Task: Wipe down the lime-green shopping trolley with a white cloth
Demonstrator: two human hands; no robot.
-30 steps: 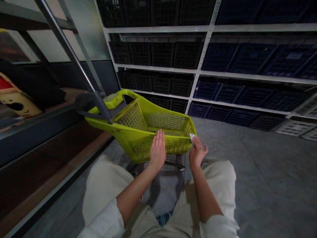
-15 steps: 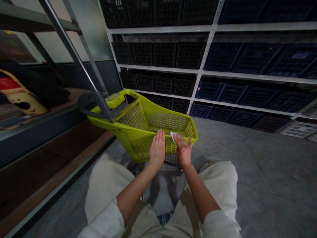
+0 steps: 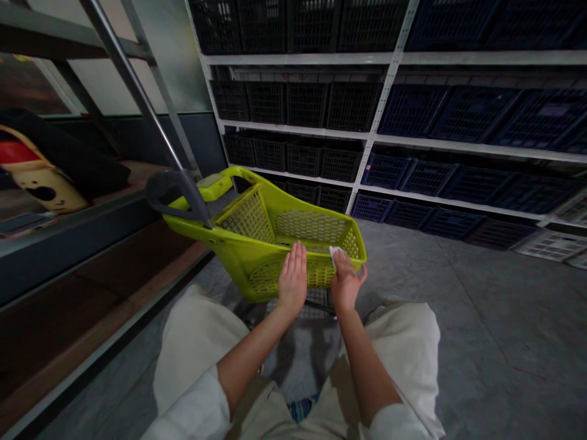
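**Cart (image 3: 238, 263) Standing Between the Knees, Both Hands Working at Its Rim, a White Cloth (image 3: 335, 250) in the Right**

And here we are: a tall white rack (image 3: 312, 59) is filling the background, its shelves holding black crates (image 3: 306, 102) on the left and blue crates (image 3: 415, 110) on the right. In front of it the yellow-green cart is standing on the grey floor (image 3: 458, 318), its handle end pointing left, and pale trouser legs (image 3: 197, 348) are bending toward it from below.

Now the hands! The left hand (image 3: 292, 282) is lying flat against the near side, four fingers straight and close together, tips reaching the top edge. It is gripping nothing that shows; its thumb is hiding, so I can't tell where that is sitting.

Over on the right, the right hand (image 3: 347, 286) is holding the cloth, bunched at its fingertips, while one outer finger is sticking out to the side. The cloth is peeking out just beyond and left of those fingertips, sitting at the near rim, nearer the cart's front end than the left hand is.
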